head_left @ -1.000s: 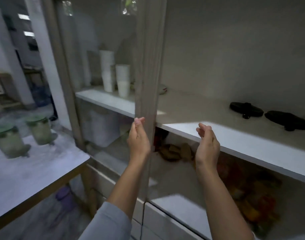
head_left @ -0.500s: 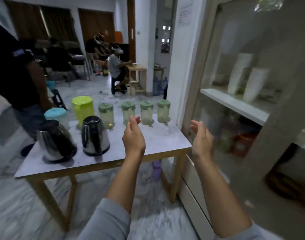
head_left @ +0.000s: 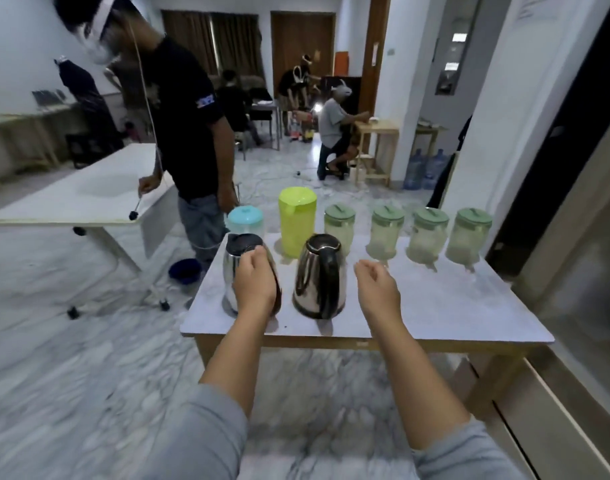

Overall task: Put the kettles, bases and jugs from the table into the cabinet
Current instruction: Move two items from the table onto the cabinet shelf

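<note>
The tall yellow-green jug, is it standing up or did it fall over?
Standing up. The yellow-green jug sits upright on the table, its lid on top, behind the two steel kettles.

Dim indoor light, soft motion blur throughout, wide-angle bending toward the edges.

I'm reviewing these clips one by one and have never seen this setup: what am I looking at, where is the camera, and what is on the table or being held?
No machine here: a person wears one camera on the head, looking down at their own arms. The left hand rests on the left steel kettle, apparently closing on its handle; the right hand hovers open and empty beside the right steel kettle. Behind on the table stand a yellow-green jug, a blue-lidded jug and four green-lidded jugs.
</note>
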The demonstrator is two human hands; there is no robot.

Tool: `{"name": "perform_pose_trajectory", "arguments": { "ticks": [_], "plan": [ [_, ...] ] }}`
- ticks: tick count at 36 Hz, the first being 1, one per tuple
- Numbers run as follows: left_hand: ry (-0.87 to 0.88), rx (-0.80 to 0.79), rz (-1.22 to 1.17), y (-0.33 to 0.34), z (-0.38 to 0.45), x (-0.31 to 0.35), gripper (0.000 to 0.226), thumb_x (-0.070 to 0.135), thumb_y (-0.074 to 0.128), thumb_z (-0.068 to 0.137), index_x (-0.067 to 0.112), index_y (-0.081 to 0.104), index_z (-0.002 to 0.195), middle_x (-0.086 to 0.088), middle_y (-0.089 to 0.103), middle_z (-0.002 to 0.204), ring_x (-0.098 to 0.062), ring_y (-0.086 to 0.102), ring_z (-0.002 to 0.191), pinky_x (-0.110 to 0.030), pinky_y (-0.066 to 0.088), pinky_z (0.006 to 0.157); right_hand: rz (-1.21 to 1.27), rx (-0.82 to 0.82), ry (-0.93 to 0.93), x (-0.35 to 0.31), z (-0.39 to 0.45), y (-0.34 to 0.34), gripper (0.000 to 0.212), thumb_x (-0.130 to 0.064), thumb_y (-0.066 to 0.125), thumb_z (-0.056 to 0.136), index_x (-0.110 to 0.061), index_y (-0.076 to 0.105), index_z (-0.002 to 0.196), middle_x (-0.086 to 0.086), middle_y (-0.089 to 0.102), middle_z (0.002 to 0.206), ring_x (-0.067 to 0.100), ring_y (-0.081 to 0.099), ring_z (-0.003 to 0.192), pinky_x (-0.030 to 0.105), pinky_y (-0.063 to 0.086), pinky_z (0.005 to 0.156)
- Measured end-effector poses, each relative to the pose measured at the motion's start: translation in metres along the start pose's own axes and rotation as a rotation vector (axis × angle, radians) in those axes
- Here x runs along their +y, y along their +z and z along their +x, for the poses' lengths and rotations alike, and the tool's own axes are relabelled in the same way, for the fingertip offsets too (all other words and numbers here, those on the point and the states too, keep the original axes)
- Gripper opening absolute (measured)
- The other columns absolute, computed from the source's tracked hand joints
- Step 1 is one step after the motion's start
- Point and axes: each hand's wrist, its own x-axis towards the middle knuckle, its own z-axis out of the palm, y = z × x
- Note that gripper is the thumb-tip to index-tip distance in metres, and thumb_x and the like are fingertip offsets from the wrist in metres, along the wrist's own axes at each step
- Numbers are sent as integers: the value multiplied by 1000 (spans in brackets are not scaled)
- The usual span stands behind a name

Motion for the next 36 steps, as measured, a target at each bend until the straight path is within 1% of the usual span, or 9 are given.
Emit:
{"name": "perform_pose_trajectory", "arguments": {
  "ticks": [4, 10, 14, 17, 23, 25, 29, 31, 36],
  "plan": [
    [-133, -38, 90, -7, 38, -25, 37, 37, 37, 97, 17, 57, 121, -10, 60, 123, -29, 53, 112, -37, 41, 97, -45, -31, 91, 11, 16, 32, 45, -30, 54, 91, -15, 50, 134, 6, 56, 136, 23, 53, 122, 30, 40, 93],
    [-205, -102, 115, 6, 77, -54, 25, 33, 43, 97, 15, 61, 95, -1, 58, 88, -22, 52, 91, -30, 40, 80, -114, -47, 173, 27, 47, 59, 56, -28, 60, 88, -13, 41, 138, 9, 46, 142, 26, 49, 125, 26, 37, 85],
    [-296, -127, 147, 26, 99, -66, 44, 38, 46, 95, 0, 60, 114, -16, 63, 114, -31, 57, 102, -31, 39, 80, -180, -65, 229, 38, 78, 70, 65, -27, 62, 86, -13, 35, 143, 10, 40, 146, 27, 48, 127, 27, 37, 83],
    [-360, -154, 170, 39, 115, -73, 45, 38, 46, 95, -2, 58, 113, -16, 61, 114, -30, 55, 100, -30, 37, 78, -211, -95, 301, 43, 102, 76, 67, -27, 64, 83, -12, 35, 142, 12, 42, 143, 29, 50, 123, 29, 38, 80],
    [-475, -158, 174, 63, 142, -81, 60, 43, 48, 93, 2, 44, 137, -17, 54, 133, -36, 52, 119, -40, 43, 96, -300, -192, 397, 55, 146, 85, 43, -28, 66, 79, -5, 56, 113, 11, 62, 104, 25, 57, 88, 29, 41, 64],
    [-491, -137, 152, 69, 150, -84, 64, 43, 49, 93, 2, 38, 141, -16, 50, 138, -35, 50, 123, -40, 41, 99, -291, -220, 422, 59, 156, 88, 35, -25, 67, 79, -5, 57, 106, 10, 60, 96, 26, 57, 87, 30, 42, 66],
    [-499, -93, 107, 81, 160, -91, 71, 43, 51, 92, 3, 28, 146, -14, 46, 143, -35, 45, 129, -42, 38, 103, -247, -242, 442, 70, 168, 95, 38, -25, 69, 76, -2, 63, 106, 15, 68, 103, 32, 63, 95, 33, 47, 72],
    [-500, -69, 75, 85, 162, -95, 75, 44, 50, 93, 2, 23, 148, -12, 54, 135, -33, 46, 129, -43, 37, 106, -233, -235, 426, 77, 169, 98, 35, -25, 67, 75, -4, 65, 103, 17, 70, 102, 32, 65, 96, 36, 52, 77],
    [-413, 9, 45, 89, 164, -101, 59, 39, 48, 94, -2, 39, 136, -14, 66, 116, -32, 58, 109, -36, 41, 87, -165, -165, 337, 76, 163, 101, 6, -19, 60, 81, -16, 55, 78, 20, 70, 97, 34, 65, 94, 37, 51, 77]
  ]
}}
